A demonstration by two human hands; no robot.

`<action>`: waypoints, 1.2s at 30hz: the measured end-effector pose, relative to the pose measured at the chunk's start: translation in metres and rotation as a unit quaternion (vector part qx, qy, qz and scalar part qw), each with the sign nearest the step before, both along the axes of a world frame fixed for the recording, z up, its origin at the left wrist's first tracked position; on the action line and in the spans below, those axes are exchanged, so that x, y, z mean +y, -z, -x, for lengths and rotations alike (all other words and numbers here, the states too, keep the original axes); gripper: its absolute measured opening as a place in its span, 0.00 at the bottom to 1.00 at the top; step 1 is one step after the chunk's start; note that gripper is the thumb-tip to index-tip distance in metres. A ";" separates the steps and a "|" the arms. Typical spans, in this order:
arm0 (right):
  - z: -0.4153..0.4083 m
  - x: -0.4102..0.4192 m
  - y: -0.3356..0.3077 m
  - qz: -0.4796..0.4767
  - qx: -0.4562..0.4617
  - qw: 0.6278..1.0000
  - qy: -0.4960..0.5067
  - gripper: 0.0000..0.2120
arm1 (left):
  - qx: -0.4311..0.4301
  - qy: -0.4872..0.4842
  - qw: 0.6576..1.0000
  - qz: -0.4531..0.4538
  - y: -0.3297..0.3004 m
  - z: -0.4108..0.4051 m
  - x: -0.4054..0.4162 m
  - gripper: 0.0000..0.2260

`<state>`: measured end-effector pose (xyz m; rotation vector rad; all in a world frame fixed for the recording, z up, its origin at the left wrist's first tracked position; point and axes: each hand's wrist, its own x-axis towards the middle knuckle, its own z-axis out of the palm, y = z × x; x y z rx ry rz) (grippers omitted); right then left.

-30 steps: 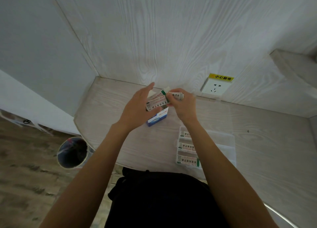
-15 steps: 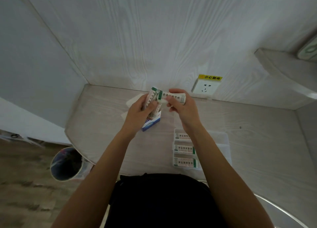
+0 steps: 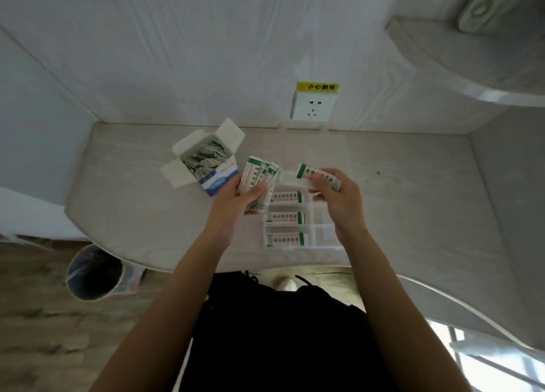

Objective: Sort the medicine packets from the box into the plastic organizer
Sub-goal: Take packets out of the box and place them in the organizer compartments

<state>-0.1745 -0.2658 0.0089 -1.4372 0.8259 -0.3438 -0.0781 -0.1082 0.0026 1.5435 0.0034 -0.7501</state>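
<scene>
An open blue and white box [image 3: 219,180] stands on the desk, full of medicine packets [image 3: 203,158]. My left hand [image 3: 236,205] grips a fanned stack of white and green packets [image 3: 258,182] just right of the box. My right hand [image 3: 339,202] pinches a single packet [image 3: 309,173] above the far end of the clear plastic organizer [image 3: 321,229]. Three packets [image 3: 286,219] lie one per compartment in the organizer's left column.
A wall socket [image 3: 313,106] with a yellow label sits on the back wall. A curved shelf [image 3: 460,64] juts out at the upper right. A bin [image 3: 94,272] stands on the floor to the left of the desk [image 3: 147,214].
Both hands dropped toward me and apart, uncovering the open box. The right hand carried its single packet to the right, over the organizer.
</scene>
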 end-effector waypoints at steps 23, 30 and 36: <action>0.117 -0.045 0.042 0.478 0.091 0.862 -0.140 0.04 | -0.068 0.002 0.987 -0.142 0.046 0.058 0.013 0.09; 0.134 -0.048 0.054 0.461 0.147 0.840 -0.248 0.02 | -0.079 0.014 0.990 -0.119 0.044 0.067 0.004 0.10; 0.136 -0.057 0.047 0.492 0.175 0.806 -0.278 0.07 | -0.087 0.030 0.987 -0.130 0.048 0.073 0.004 0.11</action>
